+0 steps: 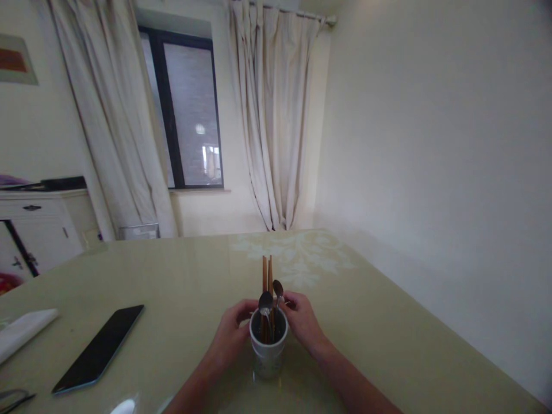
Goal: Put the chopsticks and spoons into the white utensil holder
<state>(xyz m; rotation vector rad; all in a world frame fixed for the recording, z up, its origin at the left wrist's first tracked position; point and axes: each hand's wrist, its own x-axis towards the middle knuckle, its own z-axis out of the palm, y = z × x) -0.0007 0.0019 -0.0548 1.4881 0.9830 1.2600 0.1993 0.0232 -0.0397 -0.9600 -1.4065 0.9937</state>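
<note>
Two bare hands close in on a pale cup (268, 345) that stands upright on the near middle of the glossy table (388, 322). The left hand (230, 334) curls round the cup's left side, its fingers bent up to the far part of the rim, gripping the wall as far as can be seen. The right hand (302, 322) sits at the right of the rim, fingers drawn together close by the handle of one spoon; whether it pinches that handle or merely touches it cannot be told. The cup lies between the two hands, just below them in the view. It is a short round holder, whitish outside with a dark inside, and its lower part looks greyer. Out of it rise brown wooden chopsticks (267, 275), standing nearly straight, and two metal spoons, bowls upward: a larger spoon (265, 301) towards the left and a smaller spoon (278, 287) leaning right. To the left on the table lies a dark phone (101, 347), flat and well apart from the cup, with a white folded cloth (23, 330) farther left.
</note>
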